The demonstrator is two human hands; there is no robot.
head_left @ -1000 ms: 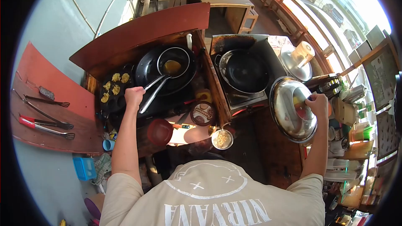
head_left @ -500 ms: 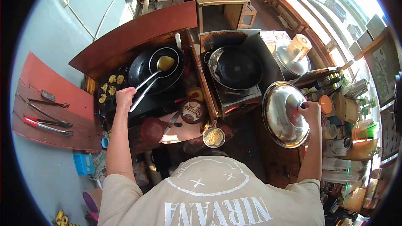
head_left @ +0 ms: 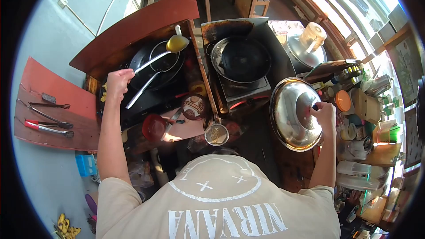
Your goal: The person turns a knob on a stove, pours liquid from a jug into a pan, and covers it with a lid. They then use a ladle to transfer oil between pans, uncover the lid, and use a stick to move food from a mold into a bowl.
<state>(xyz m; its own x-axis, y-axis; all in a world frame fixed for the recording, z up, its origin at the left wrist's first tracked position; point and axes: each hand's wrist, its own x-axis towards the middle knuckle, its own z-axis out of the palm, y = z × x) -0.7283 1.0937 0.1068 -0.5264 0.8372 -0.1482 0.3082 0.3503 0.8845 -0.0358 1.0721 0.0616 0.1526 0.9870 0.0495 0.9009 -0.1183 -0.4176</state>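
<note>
Now, left hand (head_left: 117,85): gripping the ladle (head_left: 178,44), whose bowl has just shifted to the far right of the strainer (head_left: 142,91), lifting yellow liquid higher above the left wok (head_left: 166,80).
Right wok (head_left: 243,59): uncovered on the stove (head_left: 245,102).
Domed lid (head_left: 290,117): near and right of that wok, held off it.
Right hand (head_left: 325,116): fingers closed narrowly on the lid's knob (head_left: 315,107).
</note>
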